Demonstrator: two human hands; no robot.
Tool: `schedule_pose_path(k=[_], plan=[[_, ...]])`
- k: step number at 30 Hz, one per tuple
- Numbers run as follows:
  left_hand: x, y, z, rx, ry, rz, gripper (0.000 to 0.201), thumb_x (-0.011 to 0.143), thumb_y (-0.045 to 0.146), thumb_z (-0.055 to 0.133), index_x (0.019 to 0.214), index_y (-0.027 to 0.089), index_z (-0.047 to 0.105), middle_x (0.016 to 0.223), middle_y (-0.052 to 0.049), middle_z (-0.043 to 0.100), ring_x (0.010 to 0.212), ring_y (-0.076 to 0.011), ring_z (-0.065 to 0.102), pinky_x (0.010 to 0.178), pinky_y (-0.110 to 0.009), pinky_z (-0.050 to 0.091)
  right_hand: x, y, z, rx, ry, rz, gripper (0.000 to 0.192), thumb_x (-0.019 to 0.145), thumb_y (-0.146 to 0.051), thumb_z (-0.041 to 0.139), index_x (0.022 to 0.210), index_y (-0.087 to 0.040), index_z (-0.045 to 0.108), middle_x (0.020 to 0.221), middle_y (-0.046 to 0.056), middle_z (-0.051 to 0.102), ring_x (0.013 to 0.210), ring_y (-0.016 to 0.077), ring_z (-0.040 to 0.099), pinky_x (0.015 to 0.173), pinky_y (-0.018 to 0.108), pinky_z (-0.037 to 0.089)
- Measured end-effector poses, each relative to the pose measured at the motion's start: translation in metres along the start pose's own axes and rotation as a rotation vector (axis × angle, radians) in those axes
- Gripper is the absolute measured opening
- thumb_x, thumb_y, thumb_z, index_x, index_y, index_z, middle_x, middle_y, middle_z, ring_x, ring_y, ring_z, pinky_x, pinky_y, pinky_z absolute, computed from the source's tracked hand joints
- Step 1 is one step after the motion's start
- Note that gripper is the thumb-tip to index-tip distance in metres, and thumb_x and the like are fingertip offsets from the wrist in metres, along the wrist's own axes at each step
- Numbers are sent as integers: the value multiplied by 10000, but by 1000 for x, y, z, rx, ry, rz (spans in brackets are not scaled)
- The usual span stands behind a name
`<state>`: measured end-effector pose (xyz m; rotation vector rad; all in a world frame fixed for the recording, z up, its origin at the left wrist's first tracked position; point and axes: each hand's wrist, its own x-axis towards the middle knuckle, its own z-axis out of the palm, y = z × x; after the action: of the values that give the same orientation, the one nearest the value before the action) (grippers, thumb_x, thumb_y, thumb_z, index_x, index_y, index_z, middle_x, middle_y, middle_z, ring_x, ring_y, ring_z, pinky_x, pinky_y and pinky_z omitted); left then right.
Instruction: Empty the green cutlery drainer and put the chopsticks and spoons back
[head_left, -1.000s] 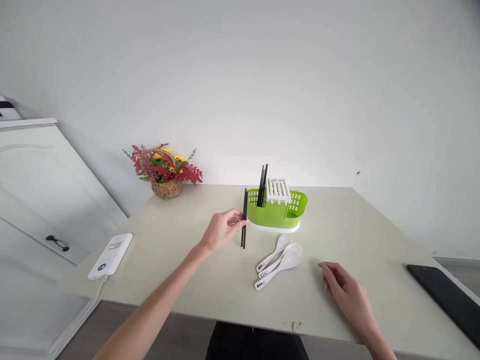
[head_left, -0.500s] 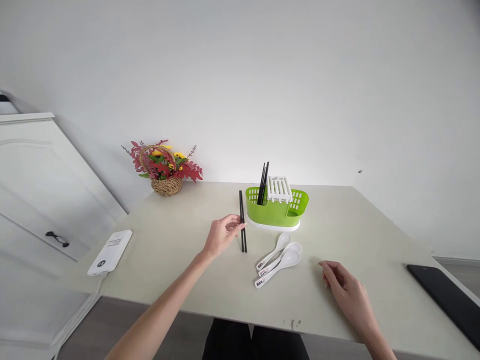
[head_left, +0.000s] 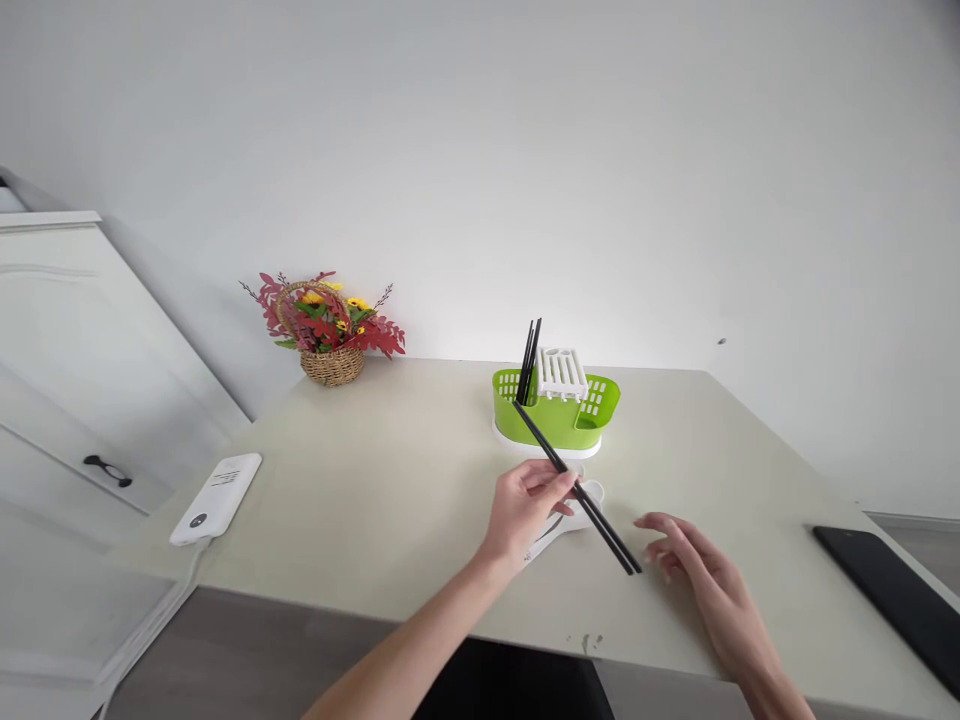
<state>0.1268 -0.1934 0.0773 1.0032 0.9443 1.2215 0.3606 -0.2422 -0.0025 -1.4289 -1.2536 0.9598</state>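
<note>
My left hand (head_left: 531,505) pinches a pair of black chopsticks (head_left: 605,523) near their middle. They slant from the front of the green basket down toward my right hand (head_left: 701,575). That hand is just right of the chopsticks' lower ends, fingers apart and holding nothing. White spoons (head_left: 555,530) lie on the table under my left hand, largely covered by it and the chopsticks. Behind stands the green cutlery basket (head_left: 547,428), with a white slatted rack (head_left: 562,373) across its middle. More black chopsticks (head_left: 529,365) stand upright in its left compartment.
A wicker basket of artificial flowers (head_left: 331,365) sits at the back left of the table (head_left: 390,470). A white power bank (head_left: 216,498) with a cable lies at the left edge. A black phone-like slab (head_left: 889,600) rests at the right edge. A white cabinet (head_left: 67,340) stands left.
My left hand has moved right with the chopsticks, now lifted and tilted over the spoons. My right hand has opened its fingers a little, staying in nearly the same place.
</note>
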Motion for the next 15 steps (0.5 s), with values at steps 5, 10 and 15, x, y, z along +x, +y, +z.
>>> schedule_pose_path(k=[5,10,15], plan=[[-4,-24,23,-52,54,-33,390,742,483,875,939,168,756,1006,-146,809,896,-259,782,678,-307,625,-12,-5,4,71,-107,1,553,968,-672,494,1211,-242,743,1169,106,770,768,205,668,716,312,579],[-2,-32,28,-49,102,-34,403,741,493,872,950,170,753,1018,-150,807,904,-267,785,680,-316,627,-15,0,13,41,-119,30,592,943,-681,532,1235,-204,727,875,59,749,530,139,531,575,285,517],[-2,-35,25,-49,121,-47,418,721,509,887,940,174,764,1028,-150,808,923,-281,788,710,-333,639,-16,2,16,27,-51,71,578,903,-685,601,1146,-186,762,648,-9,566,530,128,452,513,257,413]])
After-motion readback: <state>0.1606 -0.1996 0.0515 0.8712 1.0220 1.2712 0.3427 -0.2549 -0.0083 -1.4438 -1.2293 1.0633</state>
